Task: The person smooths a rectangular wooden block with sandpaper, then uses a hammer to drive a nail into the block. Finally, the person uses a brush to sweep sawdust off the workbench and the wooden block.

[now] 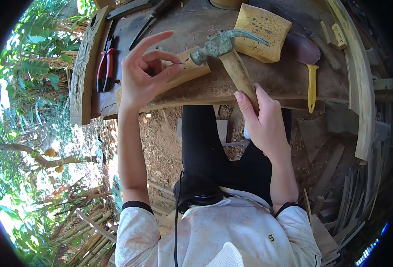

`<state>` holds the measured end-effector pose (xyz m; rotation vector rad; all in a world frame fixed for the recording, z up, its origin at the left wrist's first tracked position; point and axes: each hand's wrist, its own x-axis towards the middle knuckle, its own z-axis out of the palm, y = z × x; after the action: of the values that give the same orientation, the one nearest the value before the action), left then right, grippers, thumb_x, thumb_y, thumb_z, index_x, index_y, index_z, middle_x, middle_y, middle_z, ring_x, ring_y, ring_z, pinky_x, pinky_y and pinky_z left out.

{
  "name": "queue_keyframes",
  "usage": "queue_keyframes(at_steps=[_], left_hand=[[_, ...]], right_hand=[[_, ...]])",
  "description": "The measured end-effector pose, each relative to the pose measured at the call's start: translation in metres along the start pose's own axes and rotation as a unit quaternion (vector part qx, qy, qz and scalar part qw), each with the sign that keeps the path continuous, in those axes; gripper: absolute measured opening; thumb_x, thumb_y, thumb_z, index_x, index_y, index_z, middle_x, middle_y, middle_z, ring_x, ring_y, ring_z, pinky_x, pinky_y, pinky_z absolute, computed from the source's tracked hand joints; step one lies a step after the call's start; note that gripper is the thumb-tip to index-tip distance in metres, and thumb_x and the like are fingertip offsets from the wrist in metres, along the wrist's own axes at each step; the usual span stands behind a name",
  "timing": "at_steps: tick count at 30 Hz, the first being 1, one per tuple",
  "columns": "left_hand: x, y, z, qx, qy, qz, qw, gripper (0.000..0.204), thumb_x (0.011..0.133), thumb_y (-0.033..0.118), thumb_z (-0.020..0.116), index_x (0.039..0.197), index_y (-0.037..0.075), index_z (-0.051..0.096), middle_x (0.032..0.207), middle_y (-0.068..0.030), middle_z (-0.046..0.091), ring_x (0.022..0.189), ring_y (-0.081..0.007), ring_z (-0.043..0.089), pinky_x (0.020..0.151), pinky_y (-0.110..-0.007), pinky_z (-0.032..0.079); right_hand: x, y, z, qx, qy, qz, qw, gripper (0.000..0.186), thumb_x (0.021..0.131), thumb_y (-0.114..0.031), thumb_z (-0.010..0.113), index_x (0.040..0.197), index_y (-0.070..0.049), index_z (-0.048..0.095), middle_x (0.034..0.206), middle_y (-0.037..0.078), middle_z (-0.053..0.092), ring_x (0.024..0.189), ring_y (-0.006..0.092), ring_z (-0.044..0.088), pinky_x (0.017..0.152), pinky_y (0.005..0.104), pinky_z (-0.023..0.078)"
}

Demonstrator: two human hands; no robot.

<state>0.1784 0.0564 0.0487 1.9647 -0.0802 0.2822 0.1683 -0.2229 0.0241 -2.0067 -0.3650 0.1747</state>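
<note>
Right hand [264, 122] gripping hammer [232, 55], handle upright, head pointing left, left hand [145, 73] pinching nail [178, 63]

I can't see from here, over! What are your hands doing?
Right hand grips claw hammer, head raised. Left hand pinches small nail on wooden strip. Yellow sponge block just behind; fingers near strike spot.

On the worn wooden workbench [290, 78] lie red-handled pliers [105, 66], a dark chisel-like tool [149, 20], a yellowish carved wood block [262, 32], a yellow-handled trowel [310, 66] and small wood offcuts [334, 35], with bamboo poles [87, 236] on the ground below.
</note>
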Motion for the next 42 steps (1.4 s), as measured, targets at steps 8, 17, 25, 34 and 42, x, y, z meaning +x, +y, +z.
queue_keyframes(at_steps=[8, 17, 25, 34, 42], left_hand=[[0.000, 0.000, 0.000, -0.003, -0.005, -0.004, 1.000, 0.063, 0.082, -0.005, 0.083, 0.141, 0.003, 0.063, 0.089, -0.0035, 0.078, 0.058, 0.0036, 0.043, 0.050, -0.017, 0.031], [-0.001, 0.001, 0.001, 0.000, -0.003, -0.008, 1.000, 0.062, 0.082, -0.004, 0.084, 0.140, 0.003, 0.063, 0.088, -0.0032, 0.078, 0.058, 0.0035, 0.043, 0.050, -0.017, 0.031], [-0.001, 0.001, 0.001, -0.002, -0.005, -0.006, 1.000, 0.063, 0.082, -0.005, 0.083, 0.141, 0.003, 0.062, 0.089, -0.0029, 0.078, 0.058, 0.0037, 0.043, 0.050, -0.017, 0.030], [-0.001, 0.002, 0.002, -0.003, -0.005, -0.006, 1.000, 0.068, 0.081, -0.004, 0.084, 0.144, 0.003, 0.060, 0.090, -0.0031, 0.078, 0.059, 0.0039, 0.043, 0.051, -0.016, 0.030], [-0.001, -0.001, 0.002, -0.009, 0.005, 0.006, 1.000, 0.068, 0.081, -0.003, 0.083, 0.145, 0.003, 0.060, 0.087, -0.0035, 0.078, 0.059, 0.0028, 0.044, 0.051, -0.017, 0.033]], right_hand=[[-0.001, 0.005, 0.000, -0.004, -0.003, 0.002, 1.000, 0.049, 0.106, -0.032, 0.065, 0.117, 0.016, 0.062, 0.065, 0.023, 0.063, 0.060, 0.0360, 0.070, 0.055, 0.0416, 0.049], [0.001, 0.003, -0.001, -0.006, -0.008, 0.008, 1.000, 0.047, 0.106, -0.032, 0.064, 0.114, 0.014, 0.062, 0.062, 0.022, 0.060, 0.056, 0.0347, 0.066, 0.053, 0.0421, 0.046], [0.002, 0.002, -0.002, 0.003, -0.011, 0.001, 1.000, 0.044, 0.106, -0.031, 0.064, 0.113, 0.012, 0.062, 0.061, 0.021, 0.060, 0.054, 0.0346, 0.065, 0.052, 0.0415, 0.044], [0.001, -0.004, -0.004, -0.022, 0.011, -0.046, 0.999, 0.036, 0.105, -0.030, 0.066, 0.107, 0.007, 0.063, 0.062, 0.019, 0.060, 0.055, 0.0330, 0.065, 0.052, 0.0401, 0.045], [0.006, -0.038, -0.013, -0.054, 0.063, -0.165, 0.983, 0.027, 0.102, -0.026, 0.070, 0.106, -0.001, 0.064, 0.068, 0.016, 0.064, 0.058, 0.0343, 0.066, 0.053, 0.0388, 0.046]])
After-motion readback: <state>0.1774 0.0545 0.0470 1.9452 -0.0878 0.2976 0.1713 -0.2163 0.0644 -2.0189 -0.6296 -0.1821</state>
